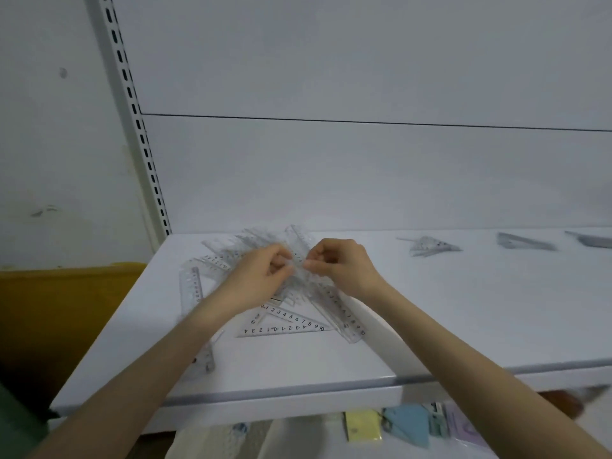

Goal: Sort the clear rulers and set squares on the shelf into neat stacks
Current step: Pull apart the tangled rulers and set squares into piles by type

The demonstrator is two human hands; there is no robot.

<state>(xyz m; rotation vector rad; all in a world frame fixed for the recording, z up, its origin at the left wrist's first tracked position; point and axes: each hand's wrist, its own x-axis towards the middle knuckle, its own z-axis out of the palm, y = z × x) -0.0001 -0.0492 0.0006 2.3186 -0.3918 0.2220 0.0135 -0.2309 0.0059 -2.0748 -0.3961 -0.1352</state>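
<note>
A jumbled pile of clear rulers and set squares (238,250) lies at the left end of the white shelf (463,309). My left hand (261,276) and my right hand (341,265) meet over the pile, fingers curled and pinching a clear piece between them; which piece is blurred. A clear set square (284,324) with black numbers lies flat just in front of the hands. A straight ruler (344,318) runs diagonally under my right wrist. Another ruler (191,288) lies at the pile's left.
Farther right on the shelf sit three small stacks of clear set squares (430,245), (523,241), (592,240). A slotted upright (139,127) stands at the left. A yellow bin (63,309) sits left of the shelf. Packaged stationery (407,425) hangs below the front edge.
</note>
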